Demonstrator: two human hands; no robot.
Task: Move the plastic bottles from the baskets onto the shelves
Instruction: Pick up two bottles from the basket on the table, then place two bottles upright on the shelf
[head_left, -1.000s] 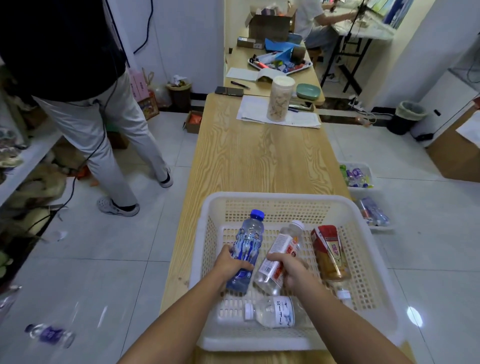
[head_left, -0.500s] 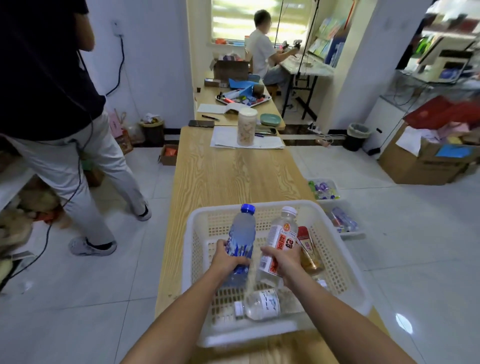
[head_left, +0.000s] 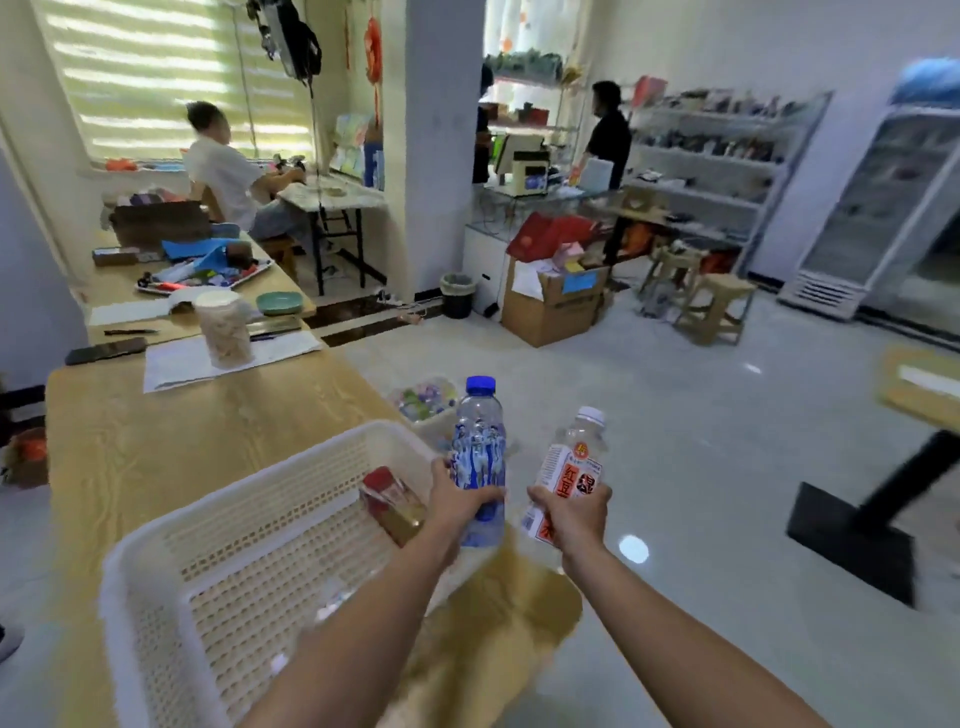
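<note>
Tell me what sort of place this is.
Probably a small shop: stocked wall shelves, a glass-door drinks fridge, and a counter with a till.

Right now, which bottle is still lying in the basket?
The red-labelled bottle, on its side in the white basket. The blue-capped bottle is in the left hand, the white-capped bottle in the right hand.

white-capped bottle (head_left: 570, 470) label, red characters "红豆"

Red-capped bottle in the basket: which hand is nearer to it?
Left. The left hand, holding the blue-capped bottle, is just right of the red-capped bottle. The right hand, holding the white-capped bottle, is farther right, outside the basket.
</note>
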